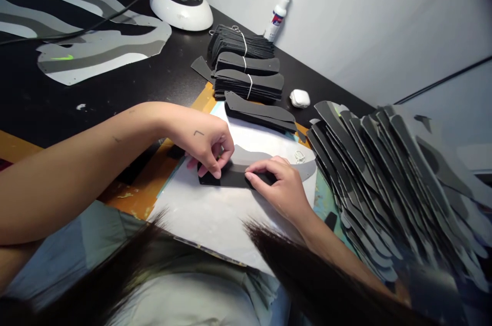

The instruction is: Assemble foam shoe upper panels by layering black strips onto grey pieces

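A black, curved flat piece lies on a white board in front of me, along the lower edge of a grey shoe-upper panel. My left hand is closed, thumb and fingers pinching at the black piece's left end. Further right, my right hand pinches the same piece's upper edge between thumb and forefinger and covers its right end. The panel's far end shows beyond my right hand, with a small coil of white elastic bands beside it.
Behind the board are loose black pieces and banded bundles. Many overlapping panels spread at right. Finished-looking panels, a lamp base with a cable, a spray bottle and a white case stand around.
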Motion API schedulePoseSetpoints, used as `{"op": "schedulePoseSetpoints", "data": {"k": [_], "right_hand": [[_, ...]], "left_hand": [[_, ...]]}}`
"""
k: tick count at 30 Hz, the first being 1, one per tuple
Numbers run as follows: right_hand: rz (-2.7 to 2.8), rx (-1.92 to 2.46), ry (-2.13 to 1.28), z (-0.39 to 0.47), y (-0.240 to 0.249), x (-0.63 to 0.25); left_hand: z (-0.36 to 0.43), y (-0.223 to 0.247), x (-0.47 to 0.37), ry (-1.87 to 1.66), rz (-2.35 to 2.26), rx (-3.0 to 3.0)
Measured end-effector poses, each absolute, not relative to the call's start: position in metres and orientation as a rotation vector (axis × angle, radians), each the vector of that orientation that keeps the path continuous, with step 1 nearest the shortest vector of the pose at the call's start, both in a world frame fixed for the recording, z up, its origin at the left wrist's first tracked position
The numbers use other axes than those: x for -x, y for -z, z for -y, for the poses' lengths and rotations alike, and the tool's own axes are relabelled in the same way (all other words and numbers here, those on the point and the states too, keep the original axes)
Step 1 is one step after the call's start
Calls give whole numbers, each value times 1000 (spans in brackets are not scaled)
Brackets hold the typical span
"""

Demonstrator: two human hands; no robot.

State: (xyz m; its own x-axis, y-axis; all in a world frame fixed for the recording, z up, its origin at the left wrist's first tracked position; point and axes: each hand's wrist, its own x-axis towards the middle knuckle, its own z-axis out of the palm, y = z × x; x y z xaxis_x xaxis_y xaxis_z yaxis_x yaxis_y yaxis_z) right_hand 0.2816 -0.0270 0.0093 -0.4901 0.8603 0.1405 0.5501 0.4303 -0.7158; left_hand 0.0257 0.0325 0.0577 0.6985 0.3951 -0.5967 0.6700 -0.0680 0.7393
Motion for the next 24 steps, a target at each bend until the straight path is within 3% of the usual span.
{"op": "schedulePoseSetpoints", "data": {"k": [24], "right_hand": [[2262,1173,-792,27,-8,-281]], "left_hand": [[-27,-44,-34,285,-880,-1710]]}}
